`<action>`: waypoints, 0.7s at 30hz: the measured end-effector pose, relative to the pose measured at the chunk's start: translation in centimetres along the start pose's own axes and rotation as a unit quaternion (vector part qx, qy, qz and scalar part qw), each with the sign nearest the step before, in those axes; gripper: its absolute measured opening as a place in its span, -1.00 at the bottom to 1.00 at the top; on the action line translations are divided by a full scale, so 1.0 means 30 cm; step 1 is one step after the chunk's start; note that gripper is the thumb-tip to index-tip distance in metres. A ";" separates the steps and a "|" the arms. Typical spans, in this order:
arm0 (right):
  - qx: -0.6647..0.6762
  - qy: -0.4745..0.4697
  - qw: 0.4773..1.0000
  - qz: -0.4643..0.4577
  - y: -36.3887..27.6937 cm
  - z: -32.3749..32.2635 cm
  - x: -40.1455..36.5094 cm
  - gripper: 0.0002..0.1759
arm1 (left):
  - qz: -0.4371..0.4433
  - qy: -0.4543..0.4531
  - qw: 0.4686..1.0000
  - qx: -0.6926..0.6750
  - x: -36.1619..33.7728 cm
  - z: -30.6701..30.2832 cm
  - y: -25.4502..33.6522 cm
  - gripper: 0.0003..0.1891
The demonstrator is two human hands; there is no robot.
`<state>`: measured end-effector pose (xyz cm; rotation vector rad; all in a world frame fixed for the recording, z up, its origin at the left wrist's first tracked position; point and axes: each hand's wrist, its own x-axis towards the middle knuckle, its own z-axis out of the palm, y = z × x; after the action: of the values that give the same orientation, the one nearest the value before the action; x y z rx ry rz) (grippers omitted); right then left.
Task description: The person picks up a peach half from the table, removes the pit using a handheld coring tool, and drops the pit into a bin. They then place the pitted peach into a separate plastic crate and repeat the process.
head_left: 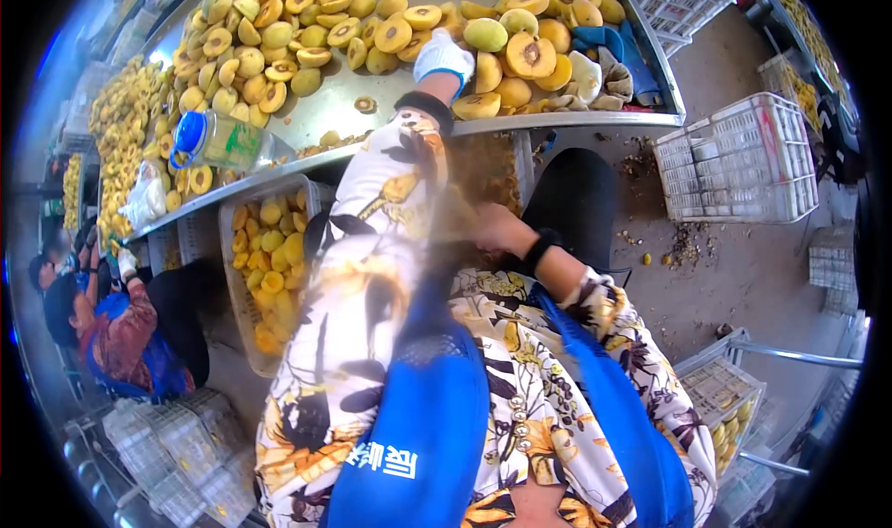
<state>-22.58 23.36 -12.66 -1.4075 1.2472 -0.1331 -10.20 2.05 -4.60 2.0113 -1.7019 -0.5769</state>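
Observation:
My left hand (444,59), in a white knitted glove, reaches onto the metal table among halved yellow peaches (393,34). Its back faces me and its fingertips are mostly hidden against the fruit. Just right of the glove lie a greenish peach (485,35) and a large half with its brown pit showing (531,56). My right hand (502,229), bare with a black wristband, is low before my lap, below the table edge. Its fingers are curled, partly blurred and hidden by my left sleeve; I cannot tell what they hold.
A bottle with a blue lid (214,140) lies on the table near its front edge (307,164). Below stands a crate of peach halves (243,328). White crates (739,161) stand at right. Blue and pale cloths (618,59) lie in the table's corner. People (130,333) sit at left.

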 end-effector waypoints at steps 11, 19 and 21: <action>-0.213 0.079 0.968 -0.108 0.011 0.047 0.111 -0.68 | -0.099 -0.056 0.993 -0.039 0.010 -0.022 -0.107 -0.43; -0.077 0.293 0.949 -0.085 -0.231 -0.093 -0.148 -0.57 | 0.008 -0.009 0.998 -0.055 -0.119 -0.179 -0.151 -0.54; -0.006 0.370 0.917 -0.148 -0.307 -0.114 -0.136 -0.43 | 0.069 -0.045 0.962 -0.261 -0.233 -0.229 -0.205 -0.51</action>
<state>-21.33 21.63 -2.24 -1.6119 1.6208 -0.9409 -2.38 10.28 -2.32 1.5016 -1.5190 -0.9645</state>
